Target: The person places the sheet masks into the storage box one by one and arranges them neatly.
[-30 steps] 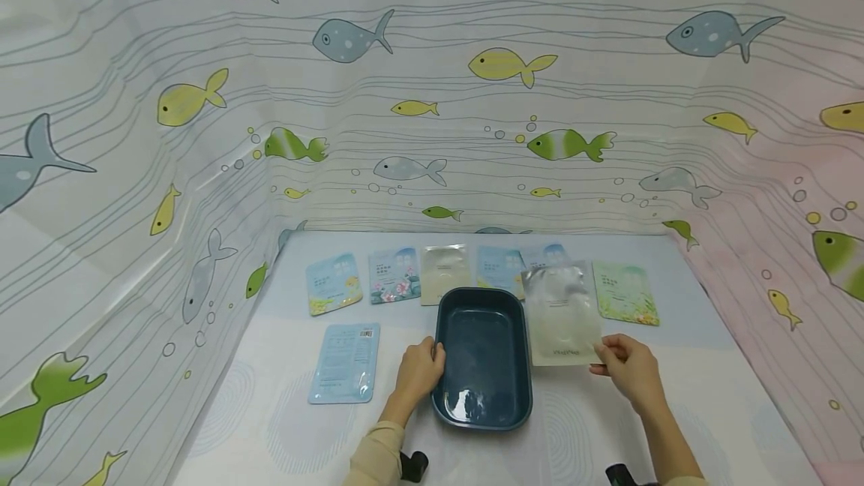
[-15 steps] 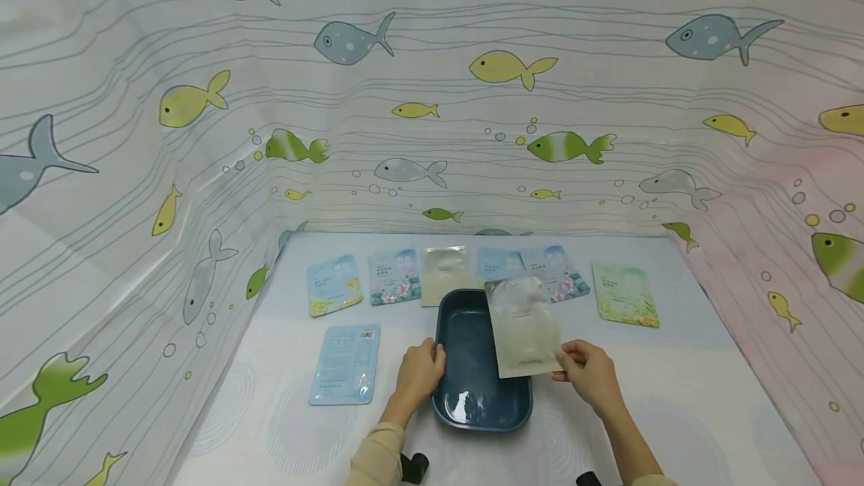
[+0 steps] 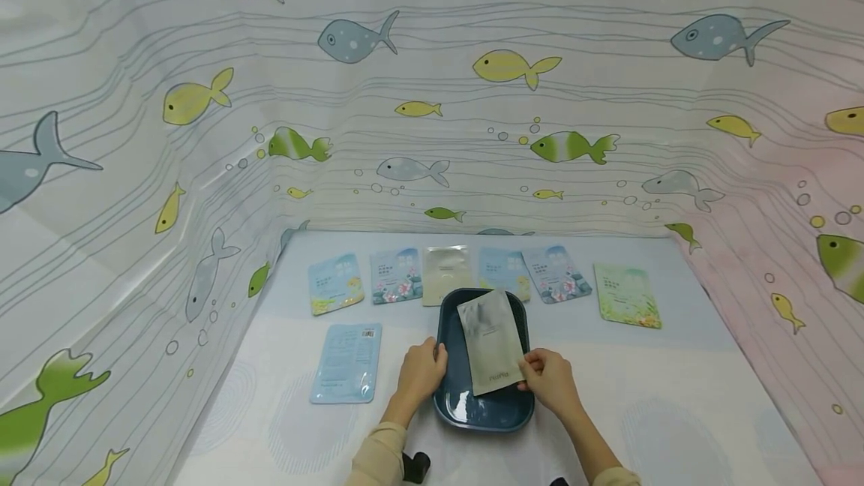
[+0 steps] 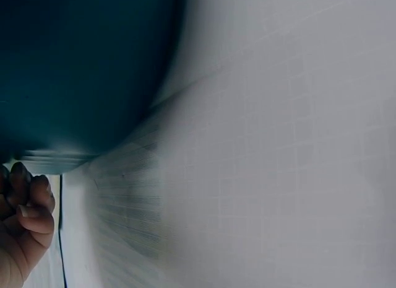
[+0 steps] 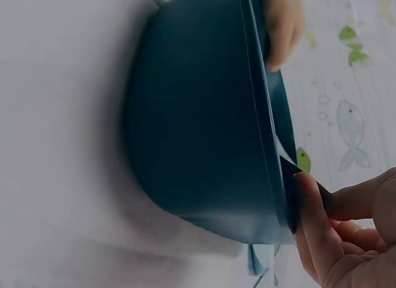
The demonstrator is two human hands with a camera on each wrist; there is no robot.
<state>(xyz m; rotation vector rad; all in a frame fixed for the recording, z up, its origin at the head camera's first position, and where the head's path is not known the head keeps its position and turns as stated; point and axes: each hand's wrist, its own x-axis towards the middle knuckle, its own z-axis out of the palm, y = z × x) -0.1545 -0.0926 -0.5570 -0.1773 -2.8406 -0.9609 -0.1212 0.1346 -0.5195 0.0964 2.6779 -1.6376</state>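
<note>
A dark blue rectangular basin [image 3: 455, 388] stands at the middle of the table in the head view. At its left rim my left hand [image 3: 420, 372] holds on, thumb over the edge. My right hand [image 3: 550, 381] pinches the lower right corner of a pale silvery-green face mask packet [image 3: 493, 343]. This packet slants over the basin's opening, its lower edge raised near the right rim. In the right wrist view, thumb and fingers grip the packet's dark edge [image 5: 322, 198] just beyond the rim. Curled fingers [image 4: 40, 220] show beside the basin wall in the left wrist view.
Behind the basin lies a row of several face mask packets, among them a silvery one [image 3: 447, 276] and a blue floral one [image 3: 556, 274]. A green packet [image 3: 628, 295] is at right. A light blue packet [image 3: 346, 363] lies left of the left hand. Fish-print sheeting [image 3: 499, 118] encloses the table.
My right hand has carried the silvery-green packet leftward from beside the basin to over it. This uncovers the blue floral packet behind. The left hand stays on the rim.
</note>
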